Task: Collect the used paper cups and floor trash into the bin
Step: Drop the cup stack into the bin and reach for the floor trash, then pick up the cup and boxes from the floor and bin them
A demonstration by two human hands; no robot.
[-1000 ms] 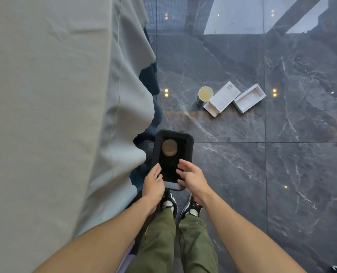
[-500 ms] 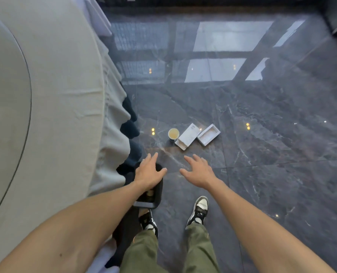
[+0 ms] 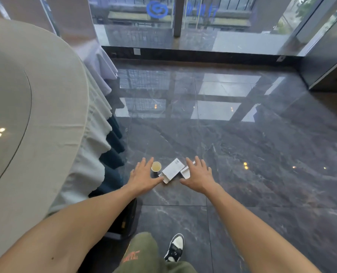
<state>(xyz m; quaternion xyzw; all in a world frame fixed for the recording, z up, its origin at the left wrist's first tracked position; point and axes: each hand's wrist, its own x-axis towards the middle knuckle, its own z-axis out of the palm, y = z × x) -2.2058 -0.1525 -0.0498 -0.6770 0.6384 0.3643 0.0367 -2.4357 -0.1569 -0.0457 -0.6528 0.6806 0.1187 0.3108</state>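
- A round table [image 3: 45, 115] draped in a pale cloth fills the left side; no cup shows on the part of its top that is in frame, and much of it is cut off by the left edge.
- The black bin [image 3: 124, 221] stands on the floor at the foot of the cloth, mostly hidden behind the left forearm, so its contents cannot be made out.
- The left hand [image 3: 142, 177] is spread flat and empty, fingers apart, lined up just left of a paper cup [image 3: 156, 166] standing upright on the dark marble floor [image 3: 262, 154].
- Beside the cup lies a white box lid [image 3: 172, 170], and next to it a white box tray [image 3: 186, 171], partly covered by the right hand [image 3: 198, 175], also spread and holding nothing.
- Judging from this, collection is unfinished: cup and both box pieces lie uncollected, well ahead of the bin.
- Whether the cup holds liquid is hard to tell.
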